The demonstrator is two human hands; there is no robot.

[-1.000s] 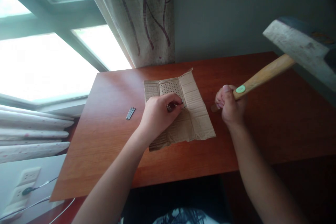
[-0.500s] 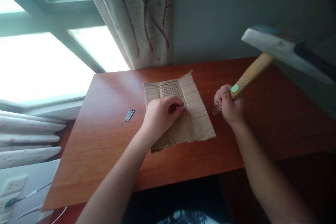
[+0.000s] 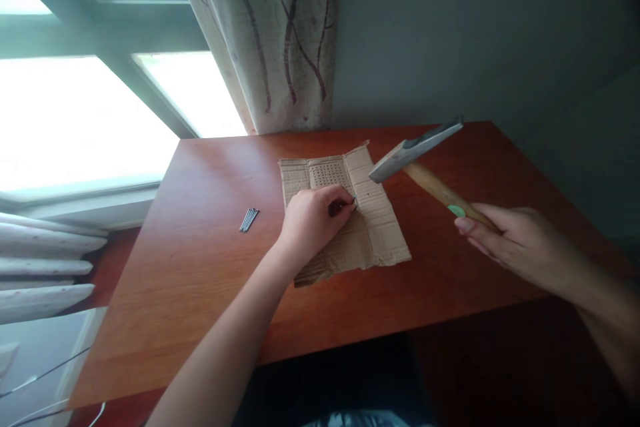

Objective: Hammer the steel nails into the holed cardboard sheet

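A creased sheet of cardboard (image 3: 385,233) lies on the wooden table, with a grid of small dark holes in its upper part. My left hand (image 3: 315,217) rests on it, thumb and forefinger pinched around a nail (image 3: 355,202) whose tip end is hidden by the fingers. My right hand (image 3: 505,237) is wrapped round the wooden handle of a hammer (image 3: 420,150). The metal hammer head hangs in the air above the cardboard's right side, apart from the nail. Left of my left hand, several loose nails (image 3: 249,220) lie together on the table.
The reddish-brown table (image 3: 200,280) stretches beneath everything. A patterned curtain (image 3: 280,40) hangs behind it, beside a bright window (image 3: 65,127) on the left. Cables (image 3: 45,371) run near the wall at the lower left.
The hammer has swung down and to the left toward the left hand, while my right hand has shifted right and slightly lower. My left hand keeps its pinch on the nail.
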